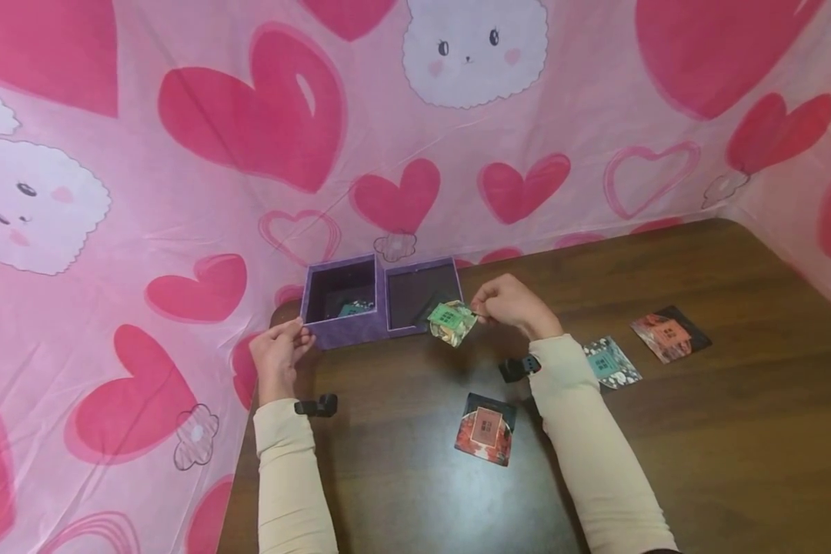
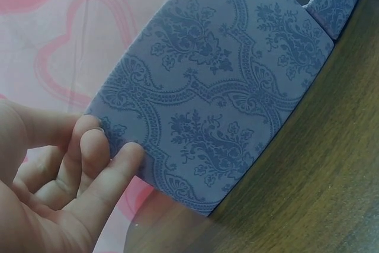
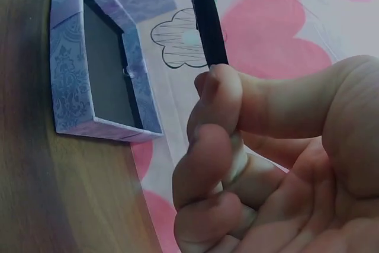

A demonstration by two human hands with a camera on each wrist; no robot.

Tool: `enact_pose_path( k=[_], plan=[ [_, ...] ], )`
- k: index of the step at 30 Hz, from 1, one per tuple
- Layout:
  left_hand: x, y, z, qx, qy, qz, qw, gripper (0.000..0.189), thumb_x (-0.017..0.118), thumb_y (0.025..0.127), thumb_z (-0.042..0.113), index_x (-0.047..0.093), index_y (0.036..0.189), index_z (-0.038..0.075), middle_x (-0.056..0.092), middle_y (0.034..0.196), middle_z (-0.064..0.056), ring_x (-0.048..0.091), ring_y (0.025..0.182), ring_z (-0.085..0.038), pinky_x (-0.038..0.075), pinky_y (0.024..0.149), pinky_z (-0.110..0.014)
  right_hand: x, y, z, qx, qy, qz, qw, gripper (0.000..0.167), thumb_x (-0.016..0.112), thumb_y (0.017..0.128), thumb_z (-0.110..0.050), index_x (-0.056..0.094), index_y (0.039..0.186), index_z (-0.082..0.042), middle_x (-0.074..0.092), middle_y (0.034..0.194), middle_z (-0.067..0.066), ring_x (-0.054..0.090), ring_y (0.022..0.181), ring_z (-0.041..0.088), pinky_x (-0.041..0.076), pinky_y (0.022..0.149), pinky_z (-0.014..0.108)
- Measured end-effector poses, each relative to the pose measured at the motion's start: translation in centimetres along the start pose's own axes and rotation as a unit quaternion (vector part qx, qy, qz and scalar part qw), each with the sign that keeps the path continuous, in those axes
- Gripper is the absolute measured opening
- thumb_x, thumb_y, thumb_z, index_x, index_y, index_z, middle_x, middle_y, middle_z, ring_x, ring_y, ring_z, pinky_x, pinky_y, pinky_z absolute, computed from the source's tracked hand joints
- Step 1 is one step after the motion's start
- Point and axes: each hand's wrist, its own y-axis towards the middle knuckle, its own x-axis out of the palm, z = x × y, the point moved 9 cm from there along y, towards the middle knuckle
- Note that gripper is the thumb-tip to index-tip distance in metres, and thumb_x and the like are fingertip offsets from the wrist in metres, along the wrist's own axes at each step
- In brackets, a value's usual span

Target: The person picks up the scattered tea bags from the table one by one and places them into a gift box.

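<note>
A purple patterned box (image 1: pixel 349 334) lies open at the back left of the table, its deep half on the left and its shallow lid half (image 1: pixel 424 267) on the right. At the near left corner of the deep half, my left hand (image 1: pixel 277 355) pinches the edge between thumb and fingers. The left wrist view shows the box's patterned side (image 2: pixel 201 93) close up. My right hand (image 1: pixel 512 302) pinches a green sachet (image 1: pixel 452 321) by its right edge, in front of the lid half. Inside the deep half lies a teal sachet (image 1: pixel 356 308), partly hidden by the wall.
A red-and-black sachet (image 1: pixel 485 429) lies on the wooden table (image 1: pixel 734 431) between my forearms. To the right are a teal-and-white sachet (image 1: pixel 611 363), partly behind my right sleeve, and another red sachet (image 1: pixel 670 334). A pink heart-print cloth (image 1: pixel 201 223) hangs behind the table.
</note>
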Motion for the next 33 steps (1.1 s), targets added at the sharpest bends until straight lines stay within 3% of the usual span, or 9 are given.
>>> enact_pose_path(
  k=[5,10,17,19,26,33],
  plan=[
    [-0.1,0.1,0.1,0.003,-0.003,0.004,1.0,0.017,0.072,0.09,-0.003,0.071,0.104,-0.011,0.065,0.063,-0.009,0.062,0.052,-0.015,0.063,0.067,-0.036,-0.3,0.4,-1.2,-0.012,-0.007,0.011,0.9998,0.017,0.057,0.09,-0.001,0.072,0.095,0.004,0.066,0.08,0.018,0.06,0.079,0.032,0.055,0.082,0.051],
    [0.0,0.1,0.1,0.006,-0.001,0.0,1.0,0.022,0.072,0.09,-0.003,0.07,0.109,-0.013,0.065,0.063,-0.007,0.063,0.053,-0.015,0.062,0.07,-0.037,-0.4,0.6,-2.4,-0.028,-0.016,0.014,0.9994,0.02,0.054,0.088,0.0,0.072,0.096,0.004,0.065,0.078,0.018,0.06,0.08,0.033,0.055,0.081,0.051],
    [0.1,0.1,0.2,0.004,-0.002,-0.007,1.0,0.02,0.072,0.09,-0.003,0.07,0.108,-0.013,0.065,0.063,-0.008,0.063,0.053,-0.015,0.062,0.07,-0.036,-0.1,1.2,-4.1,-0.046,-0.037,0.025,0.998,0.018,0.055,0.086,0.002,0.072,0.089,0.003,0.062,0.073,0.012,0.056,0.074,0.024,0.05,0.065,0.033],
    [-0.1,0.0,0.3,0.002,-0.004,-0.003,1.0,0.021,0.072,0.09,-0.003,0.07,0.108,-0.013,0.065,0.063,-0.008,0.064,0.053,-0.015,0.062,0.069,-0.036,0.5,1.4,-4.5,-0.042,-0.033,0.025,0.9983,0.017,0.056,0.087,0.0,0.073,0.091,0.003,0.063,0.075,0.012,0.057,0.074,0.024,0.05,0.064,0.033],
    [-0.1,0.0,0.3,-0.002,0.002,0.005,1.0,0.025,0.073,0.09,-0.002,0.07,0.112,-0.012,0.066,0.065,-0.009,0.065,0.055,-0.016,0.062,0.071,-0.037,2.9,2.6,-5.7,-0.03,0.002,0.033,0.999,0.019,0.058,0.088,-0.001,0.074,0.097,0.002,0.066,0.089,0.014,0.059,0.081,0.024,0.053,0.077,0.037],
    [0.0,0.1,0.0,-0.001,-0.003,0.005,1.0,0.019,0.074,0.089,-0.001,0.073,0.106,-0.01,0.066,0.065,-0.009,0.064,0.054,-0.016,0.062,0.069,-0.036,4.5,4.0,-5.9,-0.018,0.03,0.048,0.9982,0.021,0.06,0.087,-0.001,0.075,0.1,0.001,0.069,0.088,0.011,0.062,0.076,0.022,0.054,0.074,0.037]
  ],
)
